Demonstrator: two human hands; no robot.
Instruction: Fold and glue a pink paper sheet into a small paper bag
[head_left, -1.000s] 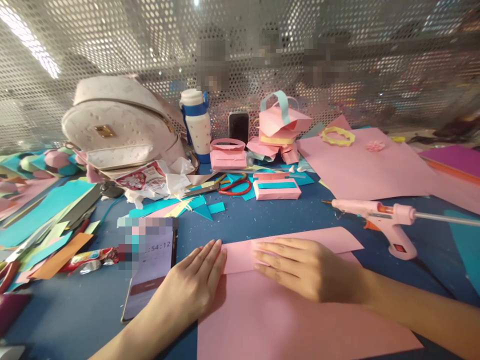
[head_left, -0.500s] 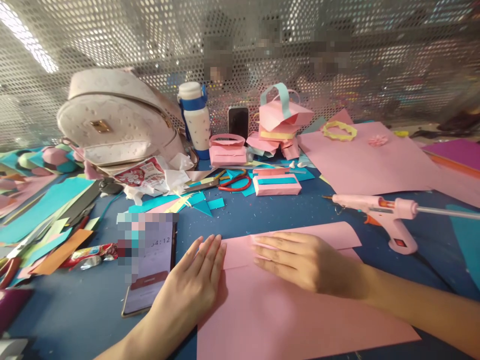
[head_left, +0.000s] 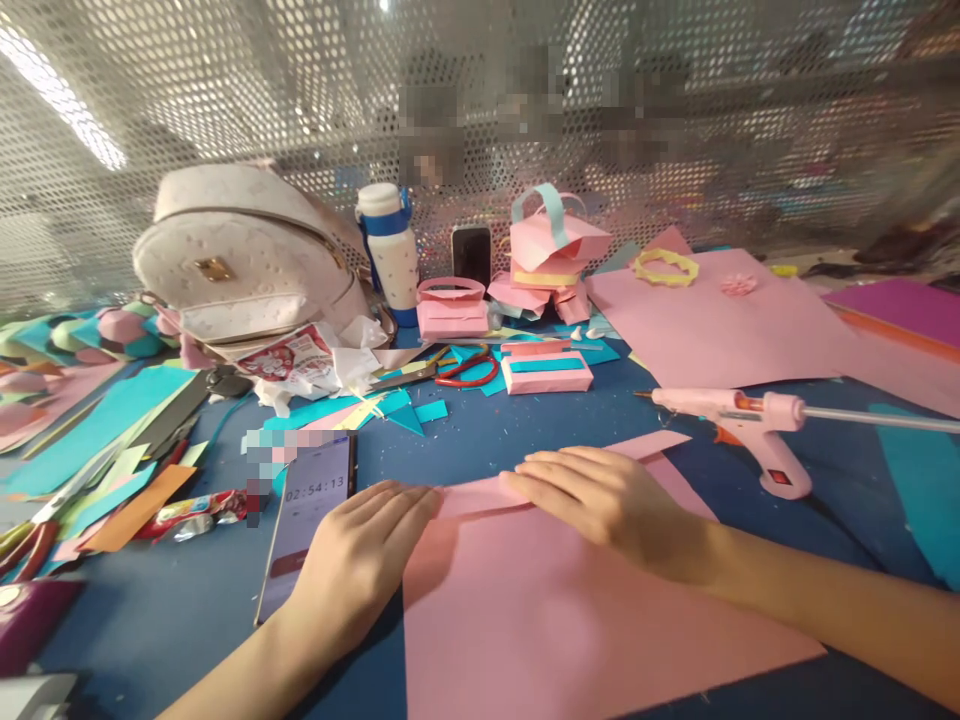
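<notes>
A large sheet of pink paper (head_left: 510, 610) lies in front of me, its far edge turned over into a narrow folded strip (head_left: 476, 497). My left hand (head_left: 375, 545) holds the left end of that strip, fingers pressed together and bent over the fold. Farther right, my right hand (head_left: 607, 505) grips the same fold with its fingers curved over it. Both thumbs are hidden. The strip's right end sticks out past my right hand, slightly raised. Beside my left hand lies a phone (head_left: 315, 510) with a running timer.
A pink glue gun (head_left: 750, 415) lies to the right. Behind the sheet are a small pink paper box (head_left: 547, 373), scissors (head_left: 469, 368), paper scraps, a bottle (head_left: 390, 255) and a backpack (head_left: 247, 250). More coloured paper (head_left: 105, 425) and a candy wrapper (head_left: 199, 510) lie left.
The folded strip has become narrower. My left fingers have bent from lying flat to curling over the fold; my right hand has moved slightly along with it. The view has shifted a little.
</notes>
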